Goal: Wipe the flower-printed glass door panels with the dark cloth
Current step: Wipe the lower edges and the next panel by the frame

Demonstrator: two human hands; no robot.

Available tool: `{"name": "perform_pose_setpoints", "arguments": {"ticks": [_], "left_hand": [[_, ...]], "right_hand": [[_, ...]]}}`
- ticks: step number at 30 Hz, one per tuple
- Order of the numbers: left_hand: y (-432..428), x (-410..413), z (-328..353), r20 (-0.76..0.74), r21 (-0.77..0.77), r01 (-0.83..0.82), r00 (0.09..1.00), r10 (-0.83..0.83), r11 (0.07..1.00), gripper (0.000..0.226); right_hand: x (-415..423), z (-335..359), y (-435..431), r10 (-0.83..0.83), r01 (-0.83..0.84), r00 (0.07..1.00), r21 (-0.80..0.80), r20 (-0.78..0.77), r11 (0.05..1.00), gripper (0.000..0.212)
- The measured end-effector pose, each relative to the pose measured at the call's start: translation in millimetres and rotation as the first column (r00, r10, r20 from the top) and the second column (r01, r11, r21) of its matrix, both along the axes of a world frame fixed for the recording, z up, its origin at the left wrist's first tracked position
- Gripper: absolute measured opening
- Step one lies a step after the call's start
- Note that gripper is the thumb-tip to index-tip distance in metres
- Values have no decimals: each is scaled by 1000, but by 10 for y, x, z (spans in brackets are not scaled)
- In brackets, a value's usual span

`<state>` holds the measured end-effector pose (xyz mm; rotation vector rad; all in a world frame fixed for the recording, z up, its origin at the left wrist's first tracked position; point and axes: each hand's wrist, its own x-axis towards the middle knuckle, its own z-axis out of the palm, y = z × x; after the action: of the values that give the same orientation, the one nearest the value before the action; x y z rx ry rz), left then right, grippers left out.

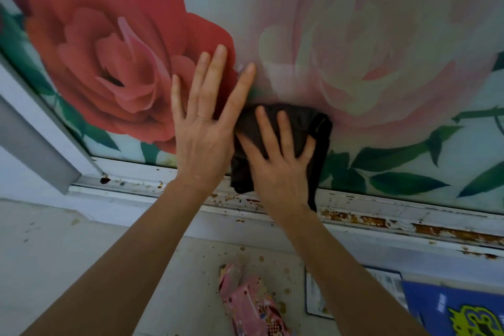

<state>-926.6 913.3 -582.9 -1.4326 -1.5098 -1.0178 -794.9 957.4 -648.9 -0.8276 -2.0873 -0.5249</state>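
Reads as a lived-in home, at a sliding door. Evidence: glass door panel (381,22) printed with big red and pink roses, decorative rather than commercial. White frame (32,101) and bottom track (354,217) are worn, with peeling paint and rust spots. Below, a pale speckled surface (81,254) holds household clutter: a pink printed packet (251,300) and a blue printed sheet (450,308).

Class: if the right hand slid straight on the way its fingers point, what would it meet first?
Probably the index finger of the left hand, beyond the dark cloth on the glass door panel.
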Motion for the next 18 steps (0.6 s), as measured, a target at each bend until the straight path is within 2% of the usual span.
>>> {"name": "perform_pose_setpoints", "arguments": {"ticks": [4, 9, 13, 18], "left_hand": [[-70, -193, -3, -13, -16, -23, 1000, 22, 1000, 44], [-44, -166, -43, 31, 0, -25, 999, 25, 1000, 58], [-22, -137, -50, 44, 13, -17, 999, 17, 1000, 58], [-102, -249, -136, 51, -31, -6, 999, 8, 999, 57]], "right_hand": [[-164, 15, -41, -10, 10, 998, 0, -56, 1000, 66], [262, 13, 136, -2, -3, 999, 116, 46, 993, 61], [461, -69, 211, -45, 39, 997, 96, 61, 995, 51], [-2, -37, 18, -70, 70, 997, 25, -13, 997, 59]]}}
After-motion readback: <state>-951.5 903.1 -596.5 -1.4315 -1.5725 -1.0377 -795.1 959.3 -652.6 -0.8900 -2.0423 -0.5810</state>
